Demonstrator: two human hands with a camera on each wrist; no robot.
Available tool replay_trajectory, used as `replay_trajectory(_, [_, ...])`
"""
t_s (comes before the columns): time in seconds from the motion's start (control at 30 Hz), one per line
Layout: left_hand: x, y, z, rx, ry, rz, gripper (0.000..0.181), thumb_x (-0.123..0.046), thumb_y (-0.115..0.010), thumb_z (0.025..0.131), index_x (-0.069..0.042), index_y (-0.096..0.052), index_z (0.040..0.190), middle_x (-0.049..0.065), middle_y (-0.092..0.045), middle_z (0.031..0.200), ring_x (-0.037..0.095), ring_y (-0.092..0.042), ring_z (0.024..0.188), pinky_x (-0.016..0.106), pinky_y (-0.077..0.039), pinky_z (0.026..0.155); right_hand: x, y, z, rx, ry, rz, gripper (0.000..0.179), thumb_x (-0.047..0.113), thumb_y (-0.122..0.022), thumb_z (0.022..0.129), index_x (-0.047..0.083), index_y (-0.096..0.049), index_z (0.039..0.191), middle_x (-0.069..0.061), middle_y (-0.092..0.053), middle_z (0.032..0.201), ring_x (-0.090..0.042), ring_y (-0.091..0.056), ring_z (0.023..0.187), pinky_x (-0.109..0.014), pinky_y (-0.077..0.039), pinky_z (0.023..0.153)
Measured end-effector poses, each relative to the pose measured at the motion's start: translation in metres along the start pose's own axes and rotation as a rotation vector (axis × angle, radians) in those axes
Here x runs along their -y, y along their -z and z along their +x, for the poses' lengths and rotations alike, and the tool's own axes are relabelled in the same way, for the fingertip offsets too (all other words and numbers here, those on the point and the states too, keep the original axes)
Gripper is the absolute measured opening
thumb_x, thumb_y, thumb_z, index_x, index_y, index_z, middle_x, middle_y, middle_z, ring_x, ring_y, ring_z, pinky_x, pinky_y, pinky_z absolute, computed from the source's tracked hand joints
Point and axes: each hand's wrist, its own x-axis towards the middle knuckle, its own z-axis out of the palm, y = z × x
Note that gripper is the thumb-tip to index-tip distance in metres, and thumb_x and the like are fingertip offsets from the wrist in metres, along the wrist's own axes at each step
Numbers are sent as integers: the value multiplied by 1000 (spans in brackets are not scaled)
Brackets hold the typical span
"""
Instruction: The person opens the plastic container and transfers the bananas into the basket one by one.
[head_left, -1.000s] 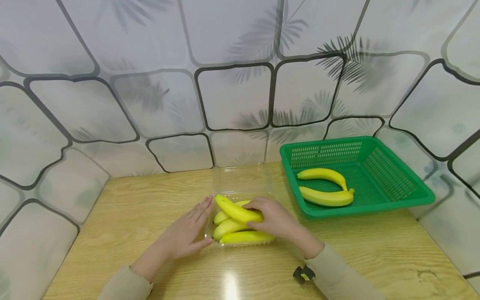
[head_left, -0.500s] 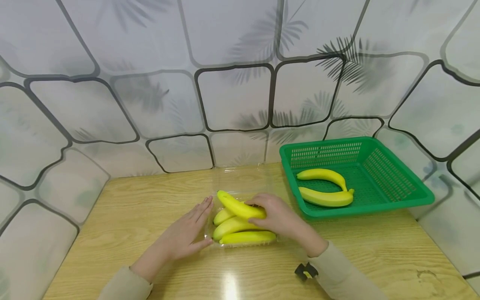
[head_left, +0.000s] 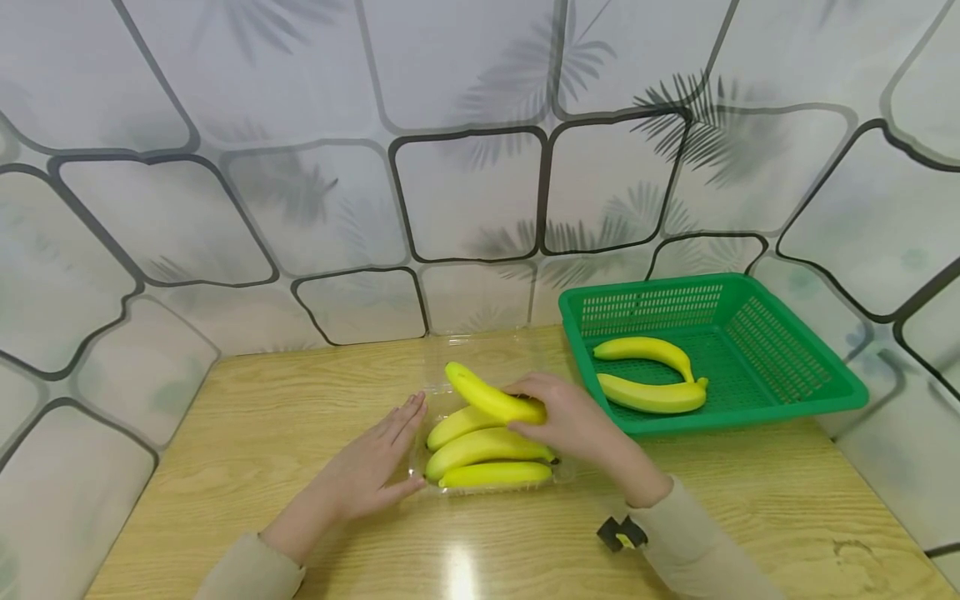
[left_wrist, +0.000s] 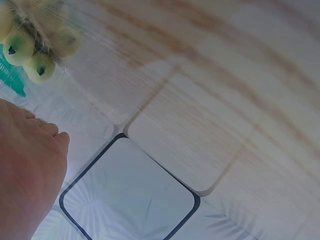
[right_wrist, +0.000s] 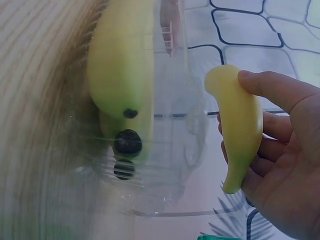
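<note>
My right hand point(head_left: 562, 414) grips a yellow banana point(head_left: 487, 395), thumb on one side and fingers on the other, raised and tilted over a clear plastic box point(head_left: 564, 468). In the right wrist view the held banana point(right_wrist: 239, 125) is apart from the box wall point(right_wrist: 192, 120). Three more bananas point(head_left: 480, 447) lie side by side in the box, some dark tips facing the right wrist camera. My left hand point(head_left: 367, 467) rests against the box's left side, fingers straight and thumb spread. The left wrist view shows part of that hand point(left_wrist: 30, 165) below the banana ends point(left_wrist: 40, 67).
A green plastic basket point(head_left: 780, 408) stands at the right with two bananas point(head_left: 652, 393) in it. The box's clear lid point(head_left: 483, 358) is folded back toward the patterned wall point(head_left: 472, 200). All stand on a wood-grain table point(head_left: 285, 417).
My right hand has lifted the banana up off the others and moved it slightly back and to the right. The left hand has stayed in place.
</note>
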Motion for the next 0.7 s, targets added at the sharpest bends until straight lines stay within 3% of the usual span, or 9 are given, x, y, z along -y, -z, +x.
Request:
replay_trajectory(0.23, [1,0,1,-9,-8,-4,94,-54,-56,105,6,-18,167,23,-17,177,35,-22,164,49,-30,132,0,10,-1,-29,-2,18,45,19,-86,91,7,-73,133,-6,-77,122,-20,-71,105,-40,-65,93])
replay_trajectory(0.5, [1,-1,1,-2,-3,-2,94,-54,-57,104,5,-19,167,22,-16,177,34,-22,165,48,-30,133,-6,20,-2,-73,2,3,44,15,-86,90,6,-74,132,-9,-78,122,-26,-72,109,-44,-64,93])
replay_trajectory(0.7, [1,-1,1,-2,-4,0,94,-54,-57,104,6,-19,167,23,-16,177,35,-22,165,47,-29,133,-7,30,-5,-113,-12,-1,43,15,-87,89,5,-75,129,-8,-78,118,-22,-70,102,-40,-63,87])
